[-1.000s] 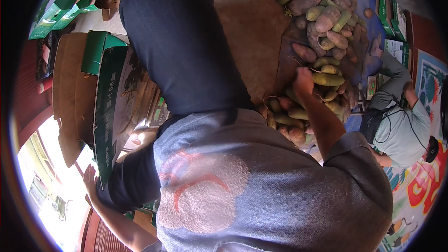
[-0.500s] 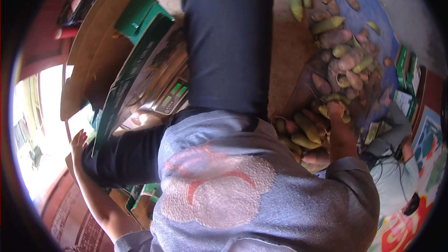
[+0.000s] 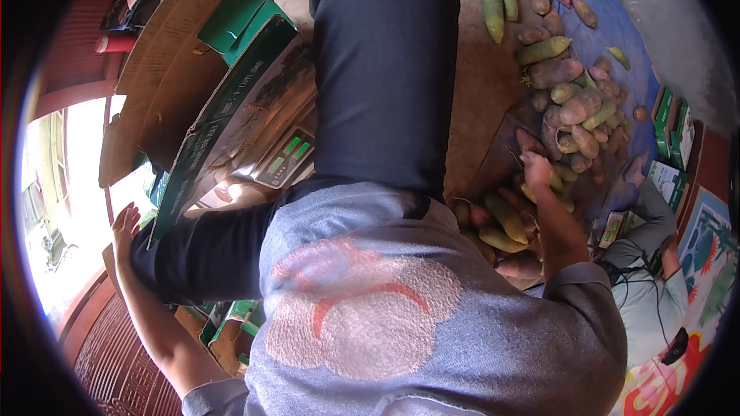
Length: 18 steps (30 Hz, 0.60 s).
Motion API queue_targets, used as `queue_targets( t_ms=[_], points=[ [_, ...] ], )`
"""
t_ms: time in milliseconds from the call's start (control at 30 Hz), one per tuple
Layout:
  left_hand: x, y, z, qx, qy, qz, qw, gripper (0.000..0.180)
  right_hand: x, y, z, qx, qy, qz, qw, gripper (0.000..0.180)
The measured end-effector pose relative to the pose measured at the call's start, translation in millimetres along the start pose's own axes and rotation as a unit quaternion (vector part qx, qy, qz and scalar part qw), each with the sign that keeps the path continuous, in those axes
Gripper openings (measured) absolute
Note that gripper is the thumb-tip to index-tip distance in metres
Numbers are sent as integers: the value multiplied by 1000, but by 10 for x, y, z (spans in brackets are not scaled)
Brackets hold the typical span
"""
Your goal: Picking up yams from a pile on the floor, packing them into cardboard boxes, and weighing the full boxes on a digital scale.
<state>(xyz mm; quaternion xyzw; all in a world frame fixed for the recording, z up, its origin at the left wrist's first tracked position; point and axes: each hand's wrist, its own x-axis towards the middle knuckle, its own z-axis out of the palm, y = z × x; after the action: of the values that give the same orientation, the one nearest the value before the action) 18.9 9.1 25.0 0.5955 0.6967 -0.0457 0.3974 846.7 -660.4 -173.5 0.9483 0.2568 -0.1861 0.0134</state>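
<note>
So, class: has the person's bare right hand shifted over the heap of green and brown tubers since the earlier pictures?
Cannot tell: the right hand rests on the tubers in every picture, but the head camera swings.

Right hand reaches forward, fingers curled; left hand spread open.

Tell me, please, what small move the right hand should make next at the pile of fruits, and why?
Probably the right hand should close on one fruit at the near edge of the pile of fruits and lift it. The hand is stretched out onto the pile, and it seems to have nothing in its grip yet. The left hand rests open, away by the cardboard box, so it cannot help.
</note>
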Motion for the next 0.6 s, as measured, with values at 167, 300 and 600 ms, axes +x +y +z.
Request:
queue_targets(
  t_ms=[167, 300, 600],
  points=[
    [151, 115, 102, -3, -13, 18, 1000, 51, 148, -637, 648, 75, -5, -148, 986, 30],
    [95, 63, 93, -22, -12, 16, 1000, 49, -198, -1336, 993, 134, -209, -283, 926, 15],
    [-65, -163, -47, -48, -18, 22, 998, 51, -846, -1449, 780, 131, -151, -268, 942, 33]
  ],
)
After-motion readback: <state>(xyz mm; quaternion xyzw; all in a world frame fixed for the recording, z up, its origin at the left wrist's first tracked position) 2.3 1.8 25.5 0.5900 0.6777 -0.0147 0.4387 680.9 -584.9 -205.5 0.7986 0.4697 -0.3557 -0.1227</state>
